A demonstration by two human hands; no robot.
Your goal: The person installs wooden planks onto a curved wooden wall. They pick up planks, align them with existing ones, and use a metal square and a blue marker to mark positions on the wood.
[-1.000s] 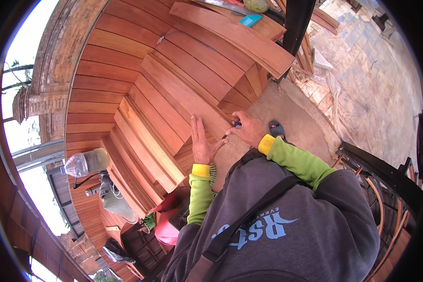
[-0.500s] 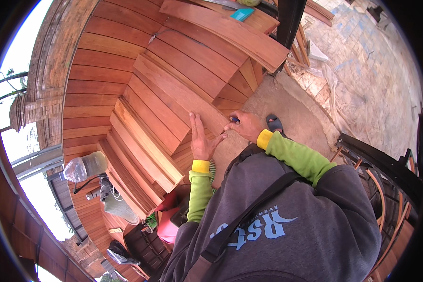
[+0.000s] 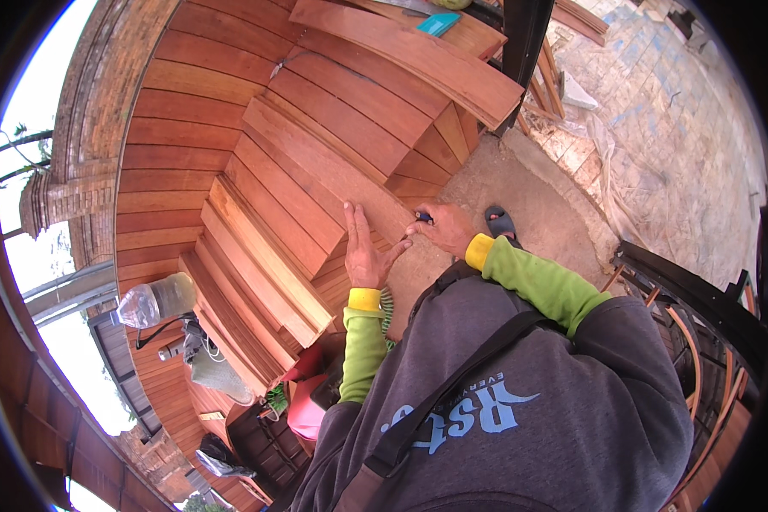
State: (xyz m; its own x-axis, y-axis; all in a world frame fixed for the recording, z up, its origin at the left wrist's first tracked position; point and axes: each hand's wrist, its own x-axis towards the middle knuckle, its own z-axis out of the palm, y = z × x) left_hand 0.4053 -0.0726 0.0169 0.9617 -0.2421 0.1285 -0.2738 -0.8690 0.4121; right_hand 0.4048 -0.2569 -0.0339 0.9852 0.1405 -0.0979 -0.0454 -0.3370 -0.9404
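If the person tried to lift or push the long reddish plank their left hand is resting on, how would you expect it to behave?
The plank is long and thick-edged, so it would probably stay stiff and feel heavy. It lies flat on a stack of boards, so a push would likely make it slide, not roll or tip. The left hand lies flat on it while the right hand pinches a small dark tool.

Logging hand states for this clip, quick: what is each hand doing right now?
Left hand: open, flat on the reddish-brown wooden plank, holding nothing.
Right hand: closed on a small dark blue-tipped marking tool at the plank's end.
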